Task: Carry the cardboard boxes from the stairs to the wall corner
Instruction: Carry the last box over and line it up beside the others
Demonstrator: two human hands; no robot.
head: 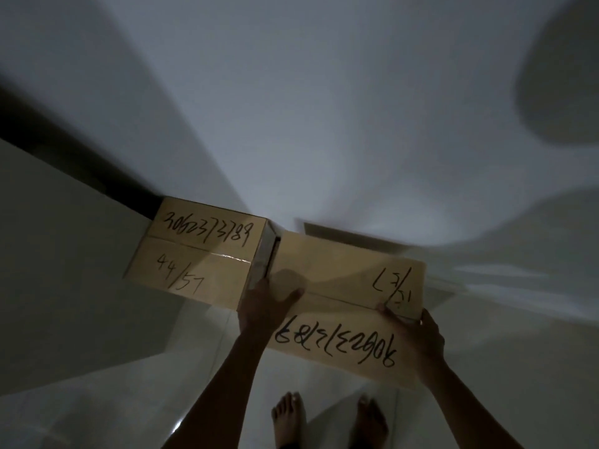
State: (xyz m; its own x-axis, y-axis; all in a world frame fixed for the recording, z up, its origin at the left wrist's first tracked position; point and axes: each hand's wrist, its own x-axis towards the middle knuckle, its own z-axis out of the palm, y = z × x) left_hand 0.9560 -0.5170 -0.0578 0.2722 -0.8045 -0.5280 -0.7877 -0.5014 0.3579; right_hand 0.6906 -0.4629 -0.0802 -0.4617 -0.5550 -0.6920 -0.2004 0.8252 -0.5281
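Observation:
A tan cardboard box (343, 306) with black handwritten numbers on top is held between both my hands, low over the floor. My left hand (269, 303) grips its left edge, fingers over the top. My right hand (418, 338) clasps its near right corner. A second cardboard box (197, 251), marked "44/57", rests on the floor directly to its left, against the wall; the two boxes are almost touching.
Pale walls (324, 108) meet in a corner behind the boxes, with a dark skirting strip (64, 150) along the left wall. The floor (97, 416) is glossy light tile. My bare feet (330, 419) stand just behind the held box. The room is dim.

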